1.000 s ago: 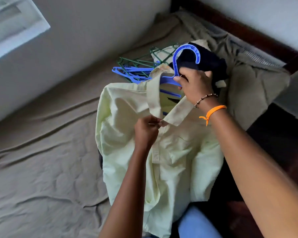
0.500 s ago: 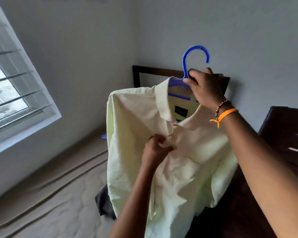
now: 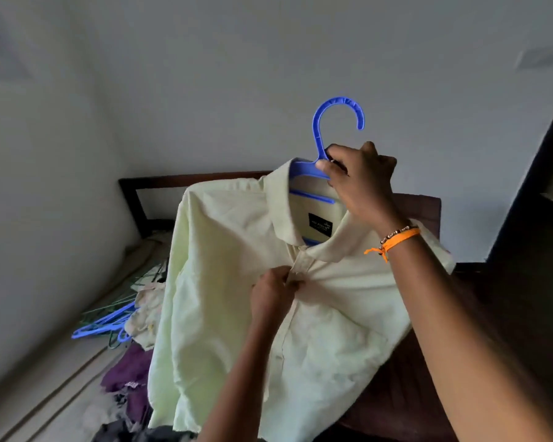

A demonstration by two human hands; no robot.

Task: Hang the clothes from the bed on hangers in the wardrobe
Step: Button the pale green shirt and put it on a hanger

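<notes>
A: Why did the right hand [image 3: 361,180] grip the blue hanger [image 3: 320,138] just under its hook?

B: I think to carry the weight. The pale yellow shirt [image 3: 230,282] hung on it in the centre of the frame, above the bed [image 3: 29,393].

A: And the left hand [image 3: 273,293]?

B: Its fingers were pinched together on the placket under the collar, probably closing a button so the shirt would not slide off. More clothes [image 3: 128,374] and spare hangers [image 3: 106,323] waited at lower left.
</notes>
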